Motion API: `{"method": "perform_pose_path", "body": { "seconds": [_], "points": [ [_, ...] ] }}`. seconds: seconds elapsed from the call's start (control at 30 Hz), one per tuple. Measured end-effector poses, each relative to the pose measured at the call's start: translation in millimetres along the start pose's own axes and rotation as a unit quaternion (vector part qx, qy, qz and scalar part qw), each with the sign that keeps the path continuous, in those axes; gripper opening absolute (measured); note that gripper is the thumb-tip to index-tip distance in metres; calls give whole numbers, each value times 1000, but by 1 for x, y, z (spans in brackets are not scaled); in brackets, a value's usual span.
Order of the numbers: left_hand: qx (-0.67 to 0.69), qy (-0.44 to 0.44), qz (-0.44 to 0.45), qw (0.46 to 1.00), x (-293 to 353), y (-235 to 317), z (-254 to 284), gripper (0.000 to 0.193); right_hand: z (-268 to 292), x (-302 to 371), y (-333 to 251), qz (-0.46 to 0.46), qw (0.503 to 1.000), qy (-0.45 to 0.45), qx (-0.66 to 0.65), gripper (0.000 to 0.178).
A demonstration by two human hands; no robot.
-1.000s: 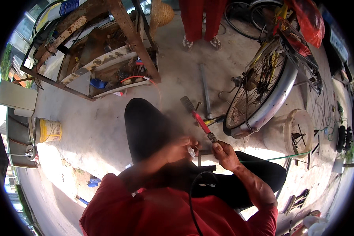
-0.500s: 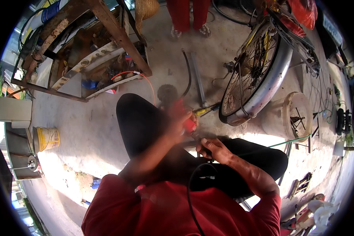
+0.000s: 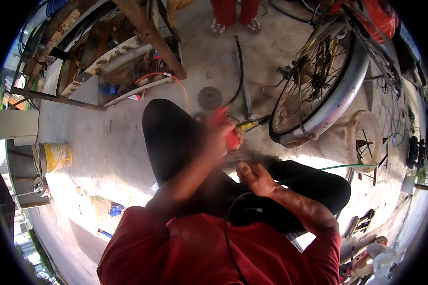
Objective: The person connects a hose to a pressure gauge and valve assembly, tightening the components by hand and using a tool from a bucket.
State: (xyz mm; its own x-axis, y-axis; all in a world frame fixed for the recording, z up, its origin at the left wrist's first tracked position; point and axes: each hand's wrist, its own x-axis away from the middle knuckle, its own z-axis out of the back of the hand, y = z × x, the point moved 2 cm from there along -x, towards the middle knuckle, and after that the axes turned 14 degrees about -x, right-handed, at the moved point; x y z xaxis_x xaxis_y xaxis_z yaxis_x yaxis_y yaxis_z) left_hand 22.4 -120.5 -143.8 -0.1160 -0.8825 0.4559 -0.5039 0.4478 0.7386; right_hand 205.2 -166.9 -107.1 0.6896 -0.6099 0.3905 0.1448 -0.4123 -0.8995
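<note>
Since a second ago, your left hand (image 3: pixel 227 134) has come up onto the red hand tool with a dark metal lower end (image 3: pixel 232 141), and the tool has turned so that its dark round head with a ridged rim (image 3: pixel 209 98) faces up. The tool sits just above your lap, near the middle of the view. Your left fingers curl around its red body, blurred at the edges. Your right hand (image 3: pixel 257 180), at five o'clock from it, is closed on the lower end; how tightly, you cannot tell. A black rubber hose (image 3: pixel 241 71) curves away toward twelve o'clock.

At nine o'clock stands a yellow plastic bucket with a pale label (image 3: pixel 58 156), its print too small to read.

Beneath everything lies a grey, stained concrete floor (image 3: pixel 104 147), brightly sunlit from seven to nine o'clock. A long grey metal bar (image 3: pixel 247 100) and a yellow-and-black tool (image 3: pixel 247 126) lie toward one o'clock. At two o'clock stands a spoked bicycle wheel with a silver mudguard (image 3: pixel 347 90); a whitish translucent plastic bucket (image 3: pixel 335 142) is near it at three. A rusty brown metal frame (image 3: pixel 150 38) stands at eleven o'clock, and a person in red trousers (image 3: pixel 228 10) at twelve.
</note>
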Motion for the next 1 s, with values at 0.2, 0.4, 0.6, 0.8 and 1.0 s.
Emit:
{"method": "perform_pose_path", "body": {
  "seconds": [0.2,0.4,0.6,0.8,1.0],
  "points": [
    [-64,109,28,992,-3,-16,11,32,3,-2,19,202,948,12,247,24],
    [-70,206,37,975,-11,-18,22,32,10,-14,-3,68,954,69,283,24],
    [30,227,16,973,-15,-14,25,30,8,-20,-31,185,884,190,384,27],
    [97,207,21,973,-10,-6,22,28,16,-27,-29,210,898,146,358,25],
    [158,131,41,978,-10,-10,9,31,20,-15,-30,182,954,145,188,36]
  ]
}}
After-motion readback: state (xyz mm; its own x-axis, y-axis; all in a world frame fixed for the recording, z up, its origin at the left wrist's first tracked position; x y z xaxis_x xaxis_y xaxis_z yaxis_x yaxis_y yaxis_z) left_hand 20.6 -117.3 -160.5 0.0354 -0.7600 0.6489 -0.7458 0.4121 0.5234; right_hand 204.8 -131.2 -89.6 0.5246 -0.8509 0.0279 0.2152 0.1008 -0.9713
